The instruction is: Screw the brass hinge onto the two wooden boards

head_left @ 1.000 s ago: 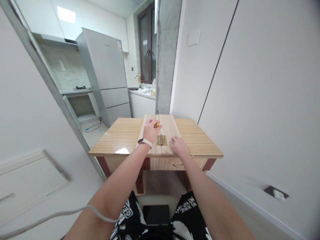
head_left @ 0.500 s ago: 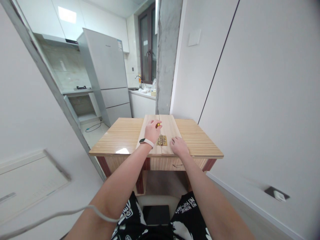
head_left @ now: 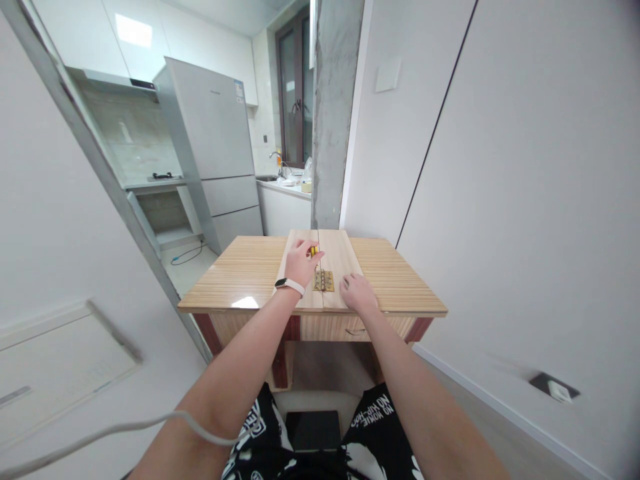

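Two pale wooden boards (head_left: 336,248) lie side by side on the table, with a narrow seam between them. Across that seam a brass-coloured hinge (head_left: 324,281) lies opened flat, with several round spots on its leaves. My left hand (head_left: 300,263), a band on its wrist, is closed on a small screwdriver (head_left: 314,251) with a yellow and dark handle. It is held just above the hinge's far left corner; its tip is too small to make out clearly. My right hand (head_left: 358,292) rests on the right board beside the hinge, fingers curled; anything inside them is hidden.
The wood-grain table (head_left: 400,277) has a drawer (head_left: 355,328) below its front edge. A white cable (head_left: 165,419) runs by my left forearm. Beyond the table stand a grey pillar (head_left: 333,133), a fridge (head_left: 213,133) and a sink counter (head_left: 285,207). A white wall rises at right.
My left hand and the screwdriver have shifted slightly left, and the hand has turned a little. My right hand, the boards and the hinge stay in place.
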### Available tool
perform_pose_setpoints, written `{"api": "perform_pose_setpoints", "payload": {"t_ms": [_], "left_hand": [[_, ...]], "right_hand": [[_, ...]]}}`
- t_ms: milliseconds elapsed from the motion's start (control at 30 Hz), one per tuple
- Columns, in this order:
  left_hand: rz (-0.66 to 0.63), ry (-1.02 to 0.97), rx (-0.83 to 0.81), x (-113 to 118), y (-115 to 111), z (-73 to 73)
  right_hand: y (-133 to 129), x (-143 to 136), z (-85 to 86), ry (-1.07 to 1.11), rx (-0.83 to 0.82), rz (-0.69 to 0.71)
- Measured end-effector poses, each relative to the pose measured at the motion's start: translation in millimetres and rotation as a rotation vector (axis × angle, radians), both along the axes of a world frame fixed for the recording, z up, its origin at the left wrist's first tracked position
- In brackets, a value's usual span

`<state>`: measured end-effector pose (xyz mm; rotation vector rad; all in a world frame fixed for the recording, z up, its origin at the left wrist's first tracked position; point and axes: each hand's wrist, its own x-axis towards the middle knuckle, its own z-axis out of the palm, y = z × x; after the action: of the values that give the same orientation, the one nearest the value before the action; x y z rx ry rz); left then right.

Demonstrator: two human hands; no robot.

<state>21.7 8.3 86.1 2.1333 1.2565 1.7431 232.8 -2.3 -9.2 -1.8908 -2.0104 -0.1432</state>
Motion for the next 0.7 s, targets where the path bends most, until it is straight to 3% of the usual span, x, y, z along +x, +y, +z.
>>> {"api": "perform_pose_setpoints", "payload": {"t_ms": [267, 700], "left_hand": [[0.079, 0.008, -0.051, 4.5, -0.3, 0.8], [-0.026, 0.022, -0.036, 4.6, -1.2, 0.2]], "right_hand": [[0.9, 0.2, -0.2, 0.001, -0.014, 0.005], [-3.4, -2.0, 4.6, -0.008, -0.037, -0.004]]}}
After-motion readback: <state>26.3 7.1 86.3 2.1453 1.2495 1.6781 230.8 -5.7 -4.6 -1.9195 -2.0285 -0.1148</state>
